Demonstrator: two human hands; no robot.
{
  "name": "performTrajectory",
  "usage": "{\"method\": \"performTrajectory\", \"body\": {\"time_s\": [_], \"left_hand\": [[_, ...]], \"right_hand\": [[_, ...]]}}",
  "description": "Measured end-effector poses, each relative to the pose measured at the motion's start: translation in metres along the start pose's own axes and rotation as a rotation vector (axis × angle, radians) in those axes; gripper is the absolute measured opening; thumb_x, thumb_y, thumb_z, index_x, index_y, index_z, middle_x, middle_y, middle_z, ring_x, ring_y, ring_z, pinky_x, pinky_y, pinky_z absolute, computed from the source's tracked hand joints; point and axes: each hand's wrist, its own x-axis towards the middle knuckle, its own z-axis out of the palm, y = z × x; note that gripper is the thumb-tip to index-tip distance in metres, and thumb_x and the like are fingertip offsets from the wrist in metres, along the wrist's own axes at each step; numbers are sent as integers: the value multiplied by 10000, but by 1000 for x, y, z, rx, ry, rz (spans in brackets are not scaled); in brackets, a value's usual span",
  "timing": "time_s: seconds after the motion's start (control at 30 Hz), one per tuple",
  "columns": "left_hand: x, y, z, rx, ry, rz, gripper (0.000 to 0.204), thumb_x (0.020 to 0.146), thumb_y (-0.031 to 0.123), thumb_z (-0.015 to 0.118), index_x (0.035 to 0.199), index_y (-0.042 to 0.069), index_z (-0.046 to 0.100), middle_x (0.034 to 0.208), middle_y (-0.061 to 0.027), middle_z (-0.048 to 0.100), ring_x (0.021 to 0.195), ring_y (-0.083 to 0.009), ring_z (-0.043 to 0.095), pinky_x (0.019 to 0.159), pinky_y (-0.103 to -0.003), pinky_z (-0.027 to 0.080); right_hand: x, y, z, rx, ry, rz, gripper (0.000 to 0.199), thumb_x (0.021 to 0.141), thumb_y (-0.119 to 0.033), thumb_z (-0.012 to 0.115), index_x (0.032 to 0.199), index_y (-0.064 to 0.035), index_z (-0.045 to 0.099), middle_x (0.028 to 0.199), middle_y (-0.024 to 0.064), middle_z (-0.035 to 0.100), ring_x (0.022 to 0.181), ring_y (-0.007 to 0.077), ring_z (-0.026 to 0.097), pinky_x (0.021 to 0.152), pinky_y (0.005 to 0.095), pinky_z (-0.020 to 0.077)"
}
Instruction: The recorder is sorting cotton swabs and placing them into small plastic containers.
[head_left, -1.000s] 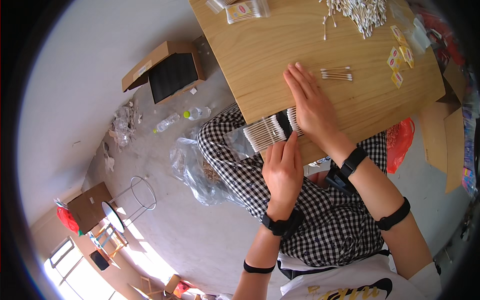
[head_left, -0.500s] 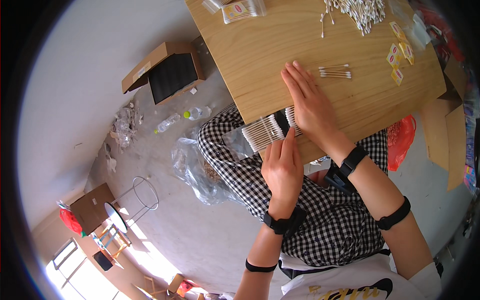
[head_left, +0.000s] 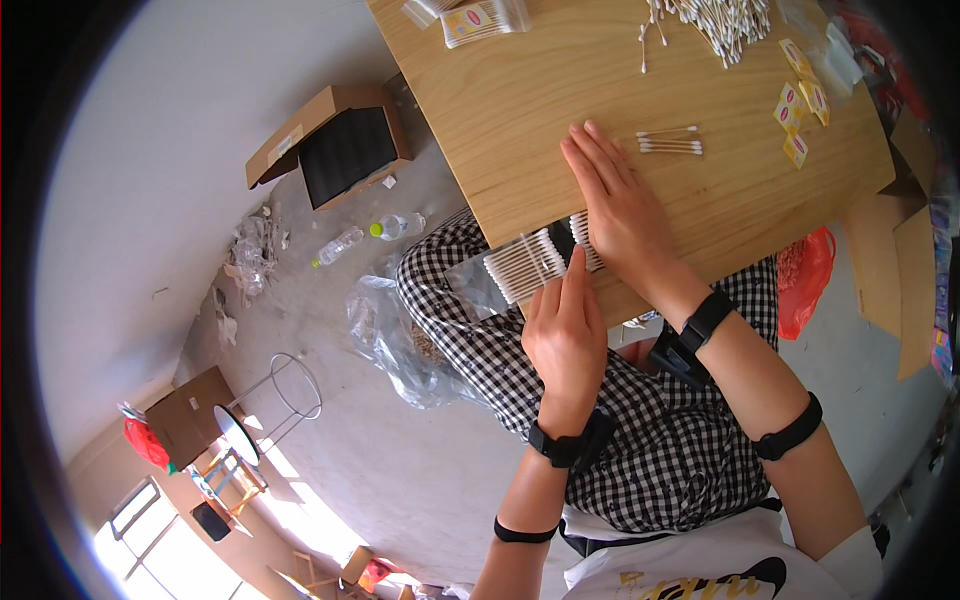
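Near the centre of the frame, at the lower edge of the wooden counter [head_left: 520, 150], a row of cotton swabs [head_left: 525, 265] in a clear plastic bag [head_left: 470, 285] is overhanging the counter's edge above the person's checkered lap. The left hand [head_left: 565, 335] is reaching up from below, its fingers pointing toward the row and touching its right end; whether it is pinching the bag cannot be told. The right hand [head_left: 620, 210] is lying flat and spread on the counter, its heel pressing down on the right part of the row. The two hands are sitting close together, nearly touching. The row is running left to right across the frame, with each swab lying across that line. A few loose swabs [head_left: 670, 143] are lying just right of the right hand's fingertips, and a larger swab pile [head_left: 725, 20] is sitting at the upper right.
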Motion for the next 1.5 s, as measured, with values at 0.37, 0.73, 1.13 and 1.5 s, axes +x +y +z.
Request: {"method": "performTrajectory", "body": {"time_s": [0.37, 0.73, 1.13, 1.5], "left_hand": [[4, 5, 1, 60, 4, -24, 213, 900, 36, 624, 1096, 41, 707, 763, -105, 660, 670, -229, 634, 621, -344, 515], [7, 5, 5, 70, 26, -43, 224, 907, 33, 618, 1113, 48, 705, 698, -102, 654, 572, -207, 623, 537, -330, 484], [11, 11, 3, 64, -9, -92, 250, 923, 51, 598, 1157, 54, 687, 673, -95, 646, 530, -194, 611, 509, -328, 477], [17, 10, 3, 91, -34, -114, 233, 941, 86, 581, 1145, 73, 693, 665, -94, 643, 513, -198, 605, 500, -329, 468]], "right_hand": [[1, 0, -1, -11, 4, -1, 512, 877, -47, 473, 1380, 33, 420, 1462, 173, 426, 1399, 291, 359, 1163, 412, 306], [1, -1, 0, -11, 10, -12, 527, 864, -52, 508, 1375, 39, 420, 1454, 175, 433, 1397, 285, 362, 1161, 411, 316], [0, 0, -1, -31, 5, -18, 548, 853, -58, 512, 1383, 41, 411, 1462, 170, 423, 1407, 276, 346, 1168, 407, 304], [0, -1, 1, 96, 44, 24, 599, 805, 7, 529, 1395, -3, 423, 1481, 134, 411, 1413, 285, 336, 1157, 440, 309]]}}
